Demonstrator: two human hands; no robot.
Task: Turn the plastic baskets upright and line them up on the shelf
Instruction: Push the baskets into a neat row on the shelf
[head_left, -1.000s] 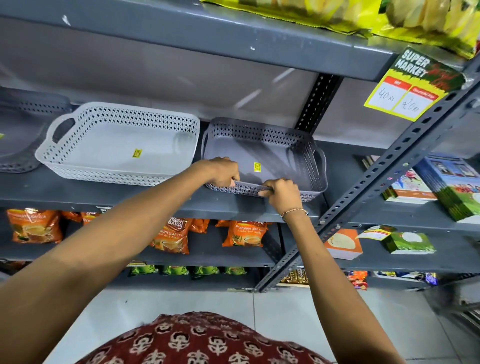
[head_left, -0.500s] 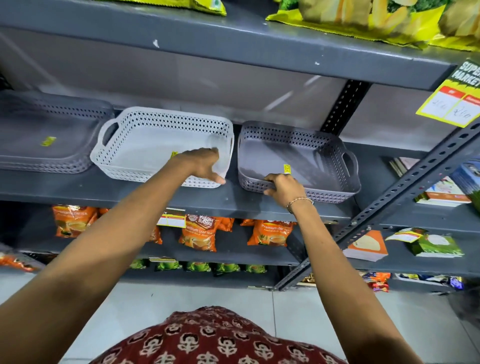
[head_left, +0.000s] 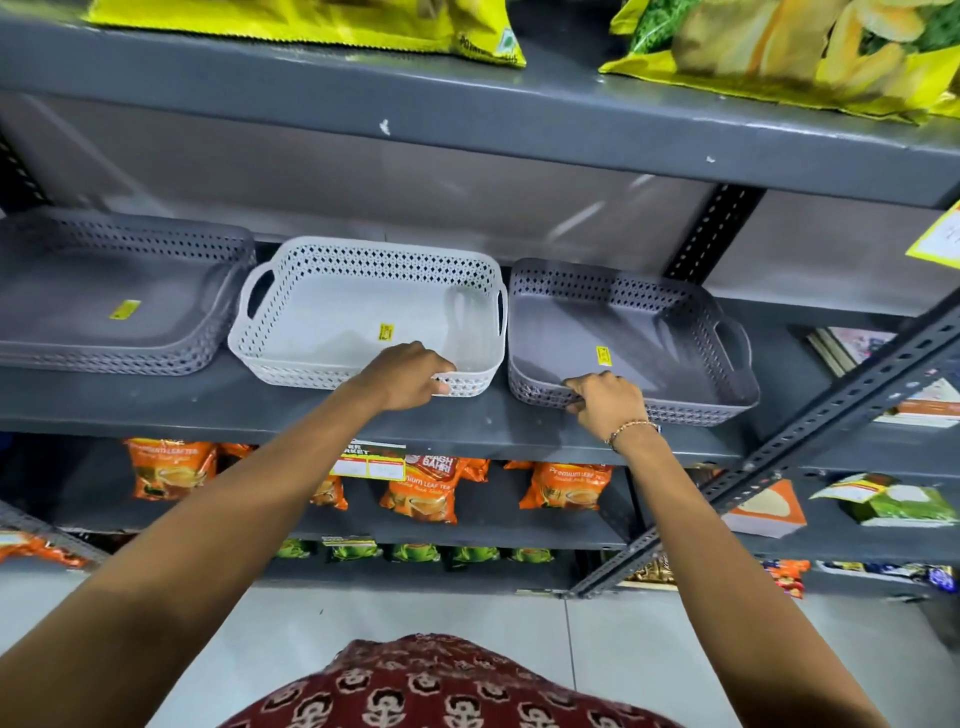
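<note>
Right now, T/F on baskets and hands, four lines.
1. Left hand grips the white basket at its front rim. True.
2. Right hand rests on the shelf, off any basket. False: it holds the front rim of the grey basket.
3. The white basket lies upside down. False: it sits upright, open side up.
4. A stack of grey baskets stands left of the white one. True.
</note>
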